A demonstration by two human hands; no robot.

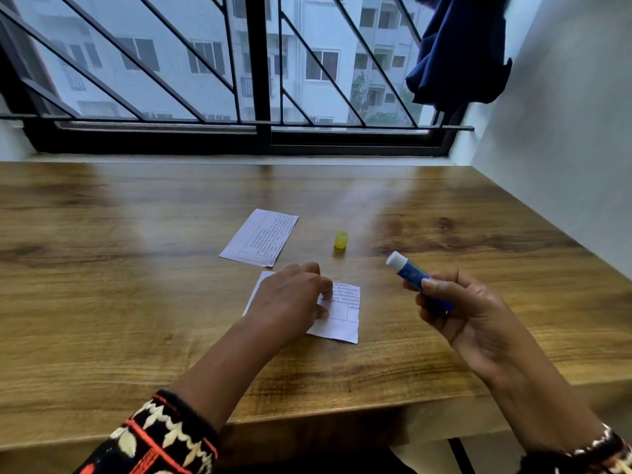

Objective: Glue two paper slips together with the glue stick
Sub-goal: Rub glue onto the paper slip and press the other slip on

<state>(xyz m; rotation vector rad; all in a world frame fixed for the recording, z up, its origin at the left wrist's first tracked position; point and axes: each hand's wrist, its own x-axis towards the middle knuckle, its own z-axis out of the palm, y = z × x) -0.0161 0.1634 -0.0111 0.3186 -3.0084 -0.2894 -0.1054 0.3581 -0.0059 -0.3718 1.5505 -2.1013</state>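
One hand (290,299) pins slip (342,319); other hand (458,313) grips glue stick (410,273).

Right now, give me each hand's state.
Left hand: open, pressing down the near paper slip.
Right hand: closed on the uncapped glue stick.

Brown wood-grain worktop (136,302). White printed paper slips (259,237) (342,323). Yellow cap (341,240). Blue glue stick (415,277), white tip. Black patterned sleeve (154,439), orange and cream.
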